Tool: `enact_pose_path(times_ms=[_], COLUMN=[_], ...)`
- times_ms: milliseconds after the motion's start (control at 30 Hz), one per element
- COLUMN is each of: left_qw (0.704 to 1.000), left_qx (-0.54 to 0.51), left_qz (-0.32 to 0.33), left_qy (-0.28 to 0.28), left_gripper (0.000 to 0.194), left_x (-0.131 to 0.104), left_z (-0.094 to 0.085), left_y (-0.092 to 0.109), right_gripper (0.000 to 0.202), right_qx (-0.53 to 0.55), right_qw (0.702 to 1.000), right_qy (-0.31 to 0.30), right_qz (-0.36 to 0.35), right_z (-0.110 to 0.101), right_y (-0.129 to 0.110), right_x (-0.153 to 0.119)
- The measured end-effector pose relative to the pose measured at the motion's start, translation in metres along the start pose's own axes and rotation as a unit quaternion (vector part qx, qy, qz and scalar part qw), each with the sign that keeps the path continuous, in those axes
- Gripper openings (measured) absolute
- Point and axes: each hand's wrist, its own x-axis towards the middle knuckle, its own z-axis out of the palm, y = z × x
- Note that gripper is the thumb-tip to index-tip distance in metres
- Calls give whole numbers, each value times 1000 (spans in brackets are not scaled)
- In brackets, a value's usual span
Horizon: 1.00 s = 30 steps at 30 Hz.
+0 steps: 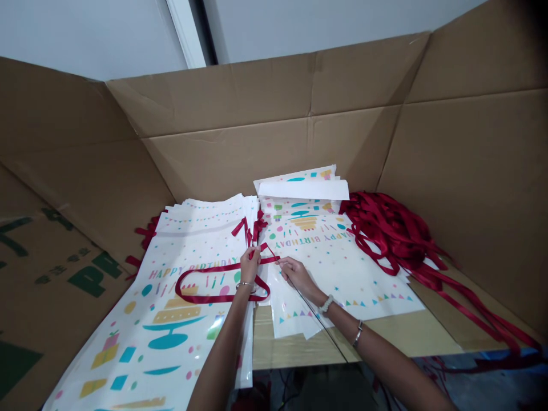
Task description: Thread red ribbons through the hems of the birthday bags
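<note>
My left hand [250,264] is closed on a dark red ribbon [222,299], which loops out below it over the printed sheets on the left. Just to the right, my right hand [296,273] is pinched around a long, thin dark rod [319,317]. The rod's far end reaches up toward the ribbon by my left hand, and a strip of ribbon also meets my right fingertips. Whether the ribbon is fastened to the rod is too small to tell. Under my hands lie left sheets [180,240] and right sheets [342,274] printed "Happy Birthday".
Tall cardboard walls [240,108] enclose the work surface on three sides. A tangled heap of red ribbons [385,228] sits at the right, with strands trailing over the front edge. A folded white flap [303,190] lies atop the right sheets. Ribbon ends stick out beside the left stack.
</note>
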Motion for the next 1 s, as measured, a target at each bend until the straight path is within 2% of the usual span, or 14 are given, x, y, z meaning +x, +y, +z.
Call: enact_pose_path(times_ms=[433, 767, 900, 1000], left_qw=[1000, 999, 997, 992], left_qx=[9, -26, -44, -93], left_qz=[-6, -26, -29, -42], left_qy=[-16, -39, -57, -75], left_gripper=[47, 54, 53, 43], left_x=[-2, -4, -5, -6], left_z=[2, 3, 3, 2], left_y=[0, 6, 7, 9], right_gripper=[44, 47, 51, 52], right_qx=[-4, -2, 15, 37], right_qw=[1000, 998, 997, 996], right_qy=[-14, -62, -69, -76], right_qz=[1, 5, 12, 30], right_z=[1, 4, 3, 2], right_y=[-3, -7, -8, -11], right_x=[-2, -6, -8, -10])
